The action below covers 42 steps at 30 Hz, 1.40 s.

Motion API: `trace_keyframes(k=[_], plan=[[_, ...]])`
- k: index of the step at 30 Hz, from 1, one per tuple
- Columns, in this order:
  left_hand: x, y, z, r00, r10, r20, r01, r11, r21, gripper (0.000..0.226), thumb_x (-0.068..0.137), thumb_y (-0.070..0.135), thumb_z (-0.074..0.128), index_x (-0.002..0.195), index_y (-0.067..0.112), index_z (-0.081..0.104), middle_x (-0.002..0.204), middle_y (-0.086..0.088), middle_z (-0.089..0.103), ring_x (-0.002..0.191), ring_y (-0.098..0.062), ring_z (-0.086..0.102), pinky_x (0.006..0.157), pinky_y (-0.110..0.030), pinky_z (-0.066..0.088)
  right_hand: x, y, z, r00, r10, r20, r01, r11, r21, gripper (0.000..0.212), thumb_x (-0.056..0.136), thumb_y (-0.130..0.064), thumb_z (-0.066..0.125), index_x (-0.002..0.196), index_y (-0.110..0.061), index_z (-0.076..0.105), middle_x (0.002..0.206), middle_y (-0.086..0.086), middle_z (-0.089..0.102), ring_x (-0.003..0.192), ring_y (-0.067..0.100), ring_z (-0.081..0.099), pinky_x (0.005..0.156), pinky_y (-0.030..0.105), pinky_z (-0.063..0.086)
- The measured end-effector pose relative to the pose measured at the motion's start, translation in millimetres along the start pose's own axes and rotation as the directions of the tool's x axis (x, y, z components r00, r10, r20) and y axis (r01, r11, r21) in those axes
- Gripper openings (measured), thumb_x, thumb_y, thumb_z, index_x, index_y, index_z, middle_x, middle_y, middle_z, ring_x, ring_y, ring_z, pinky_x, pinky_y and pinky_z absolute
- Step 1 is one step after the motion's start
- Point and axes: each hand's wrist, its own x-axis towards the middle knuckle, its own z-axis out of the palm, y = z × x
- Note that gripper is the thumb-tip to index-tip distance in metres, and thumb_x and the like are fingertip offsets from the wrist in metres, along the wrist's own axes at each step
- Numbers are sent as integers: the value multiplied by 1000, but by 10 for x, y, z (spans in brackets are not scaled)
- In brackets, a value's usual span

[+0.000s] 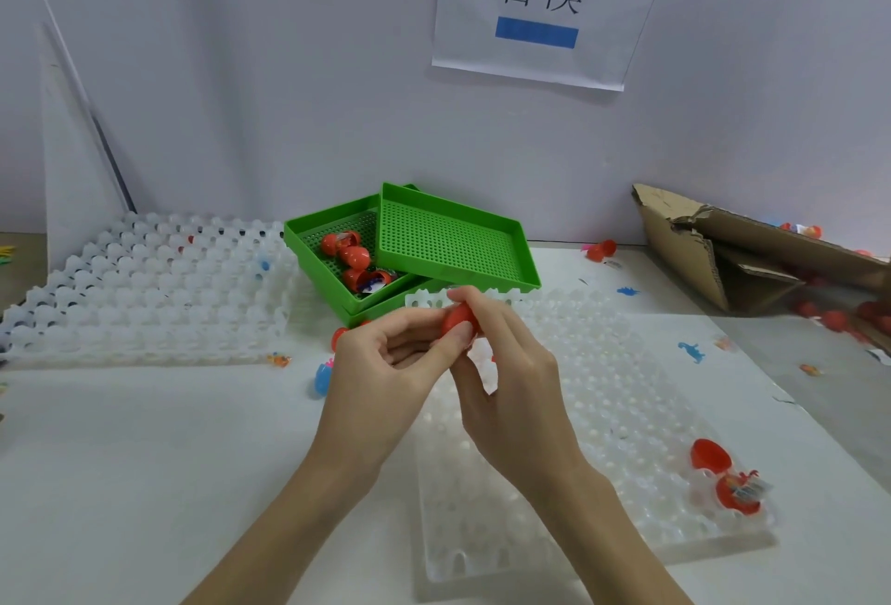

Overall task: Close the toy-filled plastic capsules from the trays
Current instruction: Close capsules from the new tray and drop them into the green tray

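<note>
Both hands met above clear tray [602,411], pinching red capsule [460,317] between them. Left hand [385,363] steadied it with thumb; right hand [501,363] gripped far side, likely pressing halves shut. Open capsule [723,479] waited in tray corner.

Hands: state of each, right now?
Left hand: holding the red capsule, thumb pressed on it.
Right hand: fingers curled round the same capsule.
</note>
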Motion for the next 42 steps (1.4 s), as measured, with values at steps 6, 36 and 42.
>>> trace_keyframes(k=[6,36,42], plan=[[32,-70,-6,1000,0,4,0,998,58,14,85,10,81,98,13,80,89,0,81,85,-14,79,74,-14,57,-20,82,-36,997,-8,83,15,996,-87,36,95,-3,65,131,-9,60,110,-2,67,90,17,66,78,39,56],[112,-145,-69,924,-260,281,309,940,-145,48,98,43,60,107,-1,79,111,-25,75,107,-35,74,93,-41,62,153,51,-232,949,262,173,-272,962,37,44,93,-30,75,134,-23,64,97,-12,49,85,-4,53,77,7,42],[63,-52,-2,946,-267,185,305,926,-221,37,87,27,75,113,0,75,105,-19,79,100,-33,77,73,-18,59,137,72,-197,966,176,192,-194,977,83,48,91,-13,73,135,-27,61,117,-11,61,97,10,61,84,21,51]])
